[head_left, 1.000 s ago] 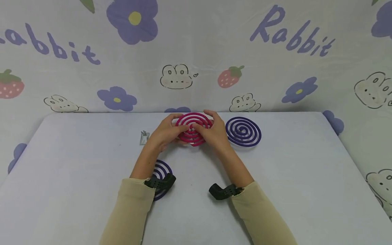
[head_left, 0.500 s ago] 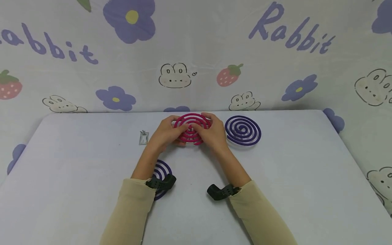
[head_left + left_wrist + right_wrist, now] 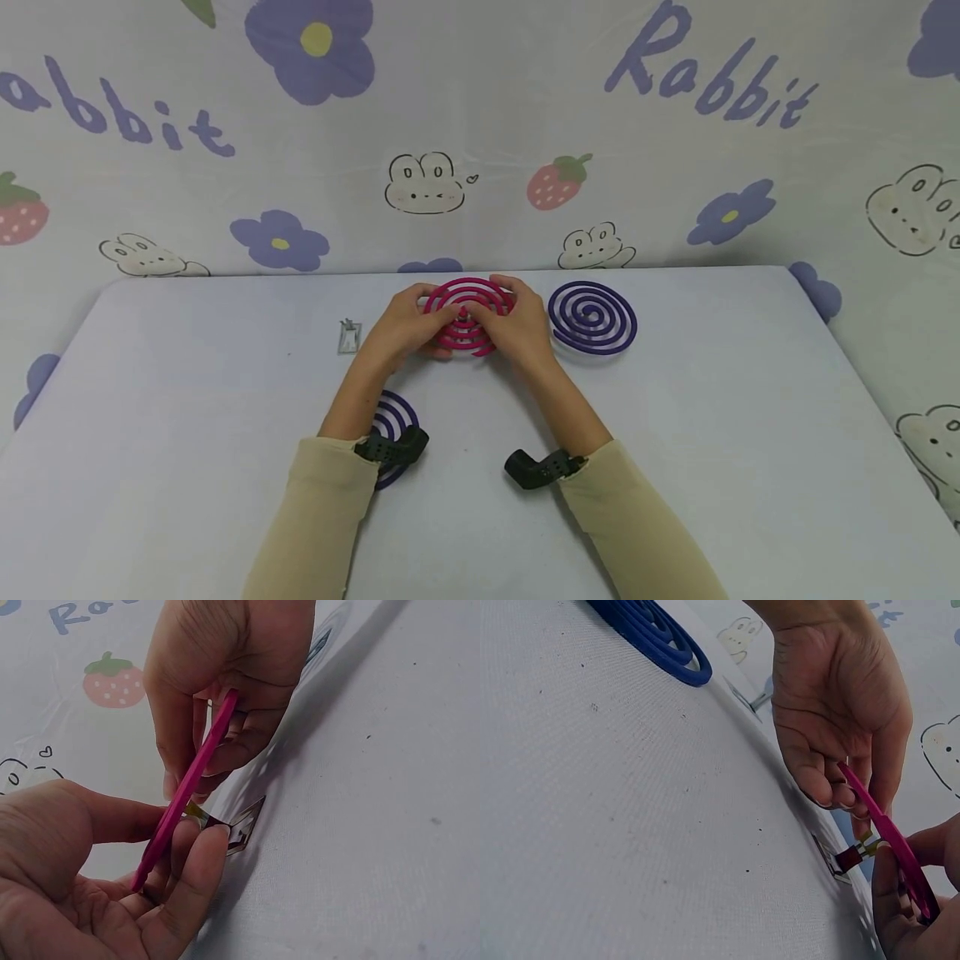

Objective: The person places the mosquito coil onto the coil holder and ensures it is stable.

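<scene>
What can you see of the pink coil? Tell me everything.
The pink coil is a thin, flat spiral with open gaps between its rings, smooth and plastic-looking. It is held above the white tabletop, roughly parallel to it, outer end on its near side. The left hand and right hand grip it, thumbs on top near the partly covered centre. A dark red and yellow piece shows beneath; whether they touch is unclear.

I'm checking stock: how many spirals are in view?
3: the pink spiral, held by the left hand and right hand; the far purple spiral, beside the right hand; the near purple spiral, partly hidden by the left arm. Others could be fully covered.
</scene>
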Available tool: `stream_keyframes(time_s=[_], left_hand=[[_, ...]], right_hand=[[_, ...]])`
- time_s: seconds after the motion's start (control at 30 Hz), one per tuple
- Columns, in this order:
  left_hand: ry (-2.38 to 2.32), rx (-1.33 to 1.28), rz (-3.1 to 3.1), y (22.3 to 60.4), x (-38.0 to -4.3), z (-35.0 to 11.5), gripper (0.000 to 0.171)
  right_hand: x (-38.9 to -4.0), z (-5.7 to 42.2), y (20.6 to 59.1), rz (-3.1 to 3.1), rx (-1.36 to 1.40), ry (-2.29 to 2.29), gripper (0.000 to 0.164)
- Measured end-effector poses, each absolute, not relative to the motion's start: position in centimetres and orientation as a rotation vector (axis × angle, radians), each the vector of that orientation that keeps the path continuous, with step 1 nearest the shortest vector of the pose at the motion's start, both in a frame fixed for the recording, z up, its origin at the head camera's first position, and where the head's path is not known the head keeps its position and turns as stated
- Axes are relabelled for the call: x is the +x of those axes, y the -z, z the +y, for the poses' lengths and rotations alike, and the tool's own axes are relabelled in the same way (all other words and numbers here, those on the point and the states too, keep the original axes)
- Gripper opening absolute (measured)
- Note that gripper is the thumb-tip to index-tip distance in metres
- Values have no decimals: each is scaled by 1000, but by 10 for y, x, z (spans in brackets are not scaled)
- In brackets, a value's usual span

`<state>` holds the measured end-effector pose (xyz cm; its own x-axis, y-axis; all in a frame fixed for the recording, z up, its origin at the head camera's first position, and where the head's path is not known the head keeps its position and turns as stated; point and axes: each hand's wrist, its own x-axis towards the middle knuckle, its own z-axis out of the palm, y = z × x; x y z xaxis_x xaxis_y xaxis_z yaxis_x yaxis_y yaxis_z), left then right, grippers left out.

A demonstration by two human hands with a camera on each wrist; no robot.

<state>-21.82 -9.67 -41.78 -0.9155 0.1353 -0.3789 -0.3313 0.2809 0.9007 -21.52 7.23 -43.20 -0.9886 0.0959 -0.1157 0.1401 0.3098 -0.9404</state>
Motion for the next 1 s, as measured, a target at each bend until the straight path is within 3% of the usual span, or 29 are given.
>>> stream_keyframes(time_s=[1.0], left_hand=[[-1716,-217,2120,423,-220,-98,55]], right_hand=[[-217,72,434,2386,330,1804,57]])
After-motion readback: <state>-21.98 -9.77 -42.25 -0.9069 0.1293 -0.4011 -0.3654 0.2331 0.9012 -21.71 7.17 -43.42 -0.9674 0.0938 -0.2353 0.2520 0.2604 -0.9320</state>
